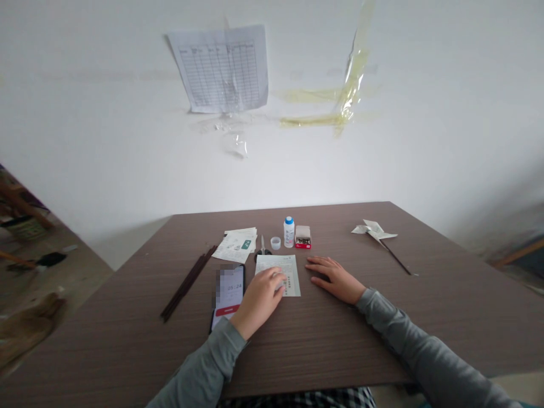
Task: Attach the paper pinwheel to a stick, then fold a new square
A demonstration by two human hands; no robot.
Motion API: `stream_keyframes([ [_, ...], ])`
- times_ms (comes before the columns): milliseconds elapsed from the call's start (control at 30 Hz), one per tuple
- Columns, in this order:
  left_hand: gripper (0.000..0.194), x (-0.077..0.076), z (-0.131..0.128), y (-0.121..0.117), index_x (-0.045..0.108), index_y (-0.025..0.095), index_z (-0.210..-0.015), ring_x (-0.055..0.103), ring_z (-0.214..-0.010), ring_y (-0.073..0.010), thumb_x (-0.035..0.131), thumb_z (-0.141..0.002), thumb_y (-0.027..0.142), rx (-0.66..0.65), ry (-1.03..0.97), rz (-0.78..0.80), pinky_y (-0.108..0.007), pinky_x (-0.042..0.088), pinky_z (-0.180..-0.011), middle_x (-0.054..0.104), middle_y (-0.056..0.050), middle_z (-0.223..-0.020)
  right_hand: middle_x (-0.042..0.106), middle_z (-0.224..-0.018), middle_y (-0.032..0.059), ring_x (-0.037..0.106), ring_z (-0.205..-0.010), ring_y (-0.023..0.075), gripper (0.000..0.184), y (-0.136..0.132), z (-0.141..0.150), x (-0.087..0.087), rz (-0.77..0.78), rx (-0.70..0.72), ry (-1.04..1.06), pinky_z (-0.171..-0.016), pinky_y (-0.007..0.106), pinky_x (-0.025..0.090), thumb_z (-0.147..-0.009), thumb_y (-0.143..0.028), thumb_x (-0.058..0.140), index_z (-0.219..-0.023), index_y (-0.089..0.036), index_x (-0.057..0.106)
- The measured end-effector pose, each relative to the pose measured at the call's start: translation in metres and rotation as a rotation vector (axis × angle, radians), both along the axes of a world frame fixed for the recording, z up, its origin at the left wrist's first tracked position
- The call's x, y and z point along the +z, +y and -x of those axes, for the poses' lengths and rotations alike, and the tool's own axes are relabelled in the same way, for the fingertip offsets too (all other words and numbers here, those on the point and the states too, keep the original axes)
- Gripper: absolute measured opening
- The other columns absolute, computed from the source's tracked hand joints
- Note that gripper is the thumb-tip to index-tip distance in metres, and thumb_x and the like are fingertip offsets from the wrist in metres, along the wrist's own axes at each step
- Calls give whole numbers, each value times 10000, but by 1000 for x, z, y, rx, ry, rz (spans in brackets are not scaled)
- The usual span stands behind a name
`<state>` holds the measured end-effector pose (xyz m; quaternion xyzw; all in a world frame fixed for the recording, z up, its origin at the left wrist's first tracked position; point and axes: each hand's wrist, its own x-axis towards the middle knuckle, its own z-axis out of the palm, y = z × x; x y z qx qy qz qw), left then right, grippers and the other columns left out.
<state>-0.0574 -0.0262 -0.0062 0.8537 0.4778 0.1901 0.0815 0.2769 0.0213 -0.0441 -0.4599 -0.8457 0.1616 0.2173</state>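
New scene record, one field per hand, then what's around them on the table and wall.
left hand: on a printed sheet, fingers curled
right hand: flat on the table, beside the sheet
beside left hand: phone, screen lit
ahead: scissors; white bottle with blue cap; small red box; paper stack
far left: bundle of dark sticks
far right: paper pinwheel on a dark stick
wall: ruled chart

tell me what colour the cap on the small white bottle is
The cap is blue, best seen in the head view.
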Motion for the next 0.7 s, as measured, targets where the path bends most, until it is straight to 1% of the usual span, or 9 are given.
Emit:
stream_keyframes([
  [67, 403, -8, -3, -1, 917, 249, -1509, 801, -1682, -417, 800, -1138, 144, 97, 33, -34, -677, 657, -1457, 855, -176, -1762, 823, -1833, 98, 741, -1754, 444, 448, 1, -1, -1, 11, -4, 10, -1523, 761, 553, -1211, -477, 769, -1615, -376, 933],
  [100, 414, -12, -4, -2, 907, 234, -1540, 782, -1710, -440, 814, -1142, 170, 116, 57, -18, -703, 652, -1457, 839, -195, -1788, 827, -1828, 108, 749, -1746, 442, 446, 0, -1, 0, 12, -5, 19, -1523, 752, 558, -1216, -464, 756, -1609, -359, 937],
  [200, 468, -17, -11, -5, 866, 240, -1657, 717, -1792, -439, 763, -1201, 221, 76, 100, 40, -731, 599, -1498, 777, -198, -1878, 838, -1812, 132, 785, -1705, 433, 454, -4, 1, 3, -28, -15, 73, -1496, 716, 605, -1233, -427, 720, -1622, -322, 930],
  [267, 516, -15, -18, -7, 832, 250, -1736, 671, -1838, -436, 728, -1231, 229, 19, 103, 80, -755, 561, -1519, 728, -200, -1933, 827, -1829, 136, 783, -1711, 442, 475, -9, 5, 6, -74, -20, 108, -1493, 702, 612, -1235, -410, 721, -1658, -310, 912],
  [367, 559, -9, -29, -9, 795, 265, -1812, 616, -1880, -460, 710, -1260, 241, -32, 125, 112, -817, 507, -1533, 691, -202, -1966, 774, -1894, 116, 726, -1779, 443, 557, -15, 14, 9, -98, 12, 107, -1539, 699, 555, -1220, -392, 734, -1760, -322, 849],
  [433, 579, -6, -34, -11, 770, 299, -1851, 579, -1903, -477, 695, -1279, 246, -19, 166, 104, -864, 463, -1540, 678, -175, -1984, 761, -1910, 89, 702, -1807, 412, 629, -18, 21, 8, -86, 55, 74, -1549, 703, 539, -1210, -376, 726, -1836, -357, 786],
  [500, 595, -5, -36, -13, 751, 345, -1877, 558, -1913, -491, 684, -1292, 261, 1, 200, 85, -894, 441, -1538, 674, -142, -1993, 767, -1904, 65, 697, -1814, 391, 647, -19, 27, 7, -65, 78, 9, -1539, 681, 556, -1214, -377, 711, -1859, -388, 762],
  [600, 612, -6, -33, -16, 733, 396, -1896, 560, -1911, -491, 678, -1299, 279, 28, 220, 57, -910, 435, -1534, 676, -103, -1995, 732, -1931, 95, 683, -1825, 398, 628, -21, 32, 5, -43, 80, -103, -1536, 665, 555, -1250, -408, 651, -1865, -345, 761],
  [700, 622, -8, -28, -19, 736, 416, -1893, 575, -1905, -480, 700, -1286, 281, 58, 230, 48, -919, 422, -1538, 663, -97, -2002, 670, -1973, 122, 645, -1854, 401, 630, -24, 33, 7, -45, 52, -164, -1563, 672, 502, -1271, -396, 615, -1884, -326, 742],
])
